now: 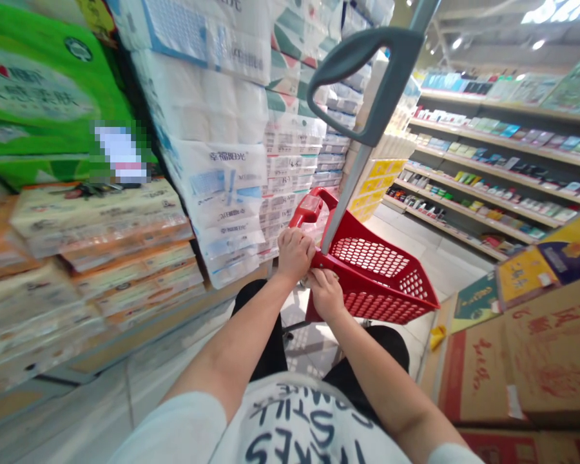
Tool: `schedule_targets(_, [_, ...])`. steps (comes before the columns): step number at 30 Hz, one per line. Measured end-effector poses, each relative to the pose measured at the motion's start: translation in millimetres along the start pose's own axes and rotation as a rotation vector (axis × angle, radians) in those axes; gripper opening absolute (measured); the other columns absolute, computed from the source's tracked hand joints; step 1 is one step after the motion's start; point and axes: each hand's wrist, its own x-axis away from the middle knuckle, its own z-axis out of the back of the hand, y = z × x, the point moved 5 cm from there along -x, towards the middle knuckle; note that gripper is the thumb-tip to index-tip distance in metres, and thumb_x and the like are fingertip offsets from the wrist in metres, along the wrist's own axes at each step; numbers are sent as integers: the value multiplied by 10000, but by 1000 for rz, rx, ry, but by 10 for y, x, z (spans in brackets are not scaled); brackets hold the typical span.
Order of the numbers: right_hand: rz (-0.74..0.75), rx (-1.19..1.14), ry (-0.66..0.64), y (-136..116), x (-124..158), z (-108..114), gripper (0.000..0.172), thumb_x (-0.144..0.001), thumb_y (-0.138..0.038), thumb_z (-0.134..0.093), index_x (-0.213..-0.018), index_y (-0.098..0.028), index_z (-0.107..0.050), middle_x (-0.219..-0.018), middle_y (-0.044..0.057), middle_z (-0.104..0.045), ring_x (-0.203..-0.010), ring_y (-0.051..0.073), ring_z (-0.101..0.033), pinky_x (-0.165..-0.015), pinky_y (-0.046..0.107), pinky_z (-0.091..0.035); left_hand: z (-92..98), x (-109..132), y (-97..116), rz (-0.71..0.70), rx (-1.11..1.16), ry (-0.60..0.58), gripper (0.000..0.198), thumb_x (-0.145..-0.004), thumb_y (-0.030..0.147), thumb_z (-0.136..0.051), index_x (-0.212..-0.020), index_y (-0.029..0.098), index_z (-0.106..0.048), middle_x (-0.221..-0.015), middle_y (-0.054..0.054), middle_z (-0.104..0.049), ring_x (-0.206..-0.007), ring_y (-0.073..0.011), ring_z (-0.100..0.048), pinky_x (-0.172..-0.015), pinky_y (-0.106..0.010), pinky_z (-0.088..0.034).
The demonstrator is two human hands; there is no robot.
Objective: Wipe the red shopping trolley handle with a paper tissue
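The fingers (294,245) of the left hand (294,254) are curled tight together over the near rim of a red shopping basket (377,274), clamped on the plastic just beside the foot of its grey pull handle (367,90). The right hand (325,291) sits just below and beside it, its fingers also wrapped round the same near edge of the basket, so the two hands are touching or almost touching. The basket lies low in front of the person's knees, tilted, its long axis running away from the person and toward the right, with the open perforated inside facing up and its far end pointing down the aisle. A red carry handle (312,207) folds over its left side. The grey pull handle rises steeply from the near rim, up and to the right, ending in a closed loop grip high in the view. Under the basket is a pale, glossy tiled floor (430,258). To the left stand tall stacks of packaged tissue and toilet paper (212,129), to the right brown cardboard boxes (522,361), and beyond them long store shelves (502,174) lined with small goods under ceiling lights.
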Motion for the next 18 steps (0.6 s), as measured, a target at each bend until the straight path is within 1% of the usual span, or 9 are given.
schedule_targets(3, [44, 6, -29, -6, 38, -9, 290, -942, -177, -448, -1148, -194, -652, -1070, 89, -631, -916, 213, -501, -772, 335, -436, 0, 10, 17, -2, -2, 12, 204, -918, 295, -442, -833, 219, -612, -960, -73, -552, -1064, -249, -450, -975, -451, -339])
schedule_targets(5, [40, 5, -56, 3, 70, -22, 276, -941, -182, -460, -1132, -190, -659, -1065, 86, -638, -921, 214, -504, -754, 327, -440, -7, 14, 30, -11, -4, 12, 204, -919, 297, -442, -844, 217, -614, -962, -72, -552, -1065, -246, -448, -984, -448, -337])
schedule_targets(8, [-16, -11, -20, 59, 97, 2, 297, -944, -176, -460, -1187, -187, -630, -1096, 83, -634, -978, 216, -501, -841, 342, -433, -17, 17, 37, -7, -7, 21, 200, -915, 295, -449, -830, 215, -612, -945, -69, -548, -1052, -242, -451, -995, -444, -336])
schedule_targets(10, [-18, -17, -8, 82, 125, 7, 305, -946, -173, -460, -1205, -191, -619, -1094, 80, -636, -975, 213, -502, -857, 345, -429, -18, 17, 34, 7, -6, 28, 197, -911, 290, -455, -814, 214, -608, -938, -68, -545, -1040, -242, -454, -994, -444, -340])
schedule_targets(14, [41, -24, -113, 60, 209, -66, 271, -926, -158, -483, -1128, -193, -658, -1006, 78, -652, -877, 210, -508, -738, 324, -447, -15, 12, 32, 11, 1, 30, 200, -911, 289, -450, -805, 216, -603, -943, -68, -542, -1035, -241, -452, -993, -443, -343])
schedule_targets(16, [18, -39, -107, 66, 211, -65, 274, -927, -156, -480, -1134, -187, -657, -1023, 82, -649, -912, 212, -508, -764, 323, -447, -13, 15, 35, 3, 9, 34, 201, -911, 289, -450, -799, 217, -600, -941, -67, -542, -1037, -240, -449, -995, -440, -343])
schedule_targets(18, [-22, -51, -50, 87, 187, -32, 300, -940, -161, -463, -1185, -189, -634, -1078, 83, -639, -980, 212, -502, -836, 326, -435, -14, 21, 32, 8, 22, 41, 200, -910, 286, -450, -793, 218, -598, -934, -66, -541, -1042, -240, -446, -998, -441, -340])
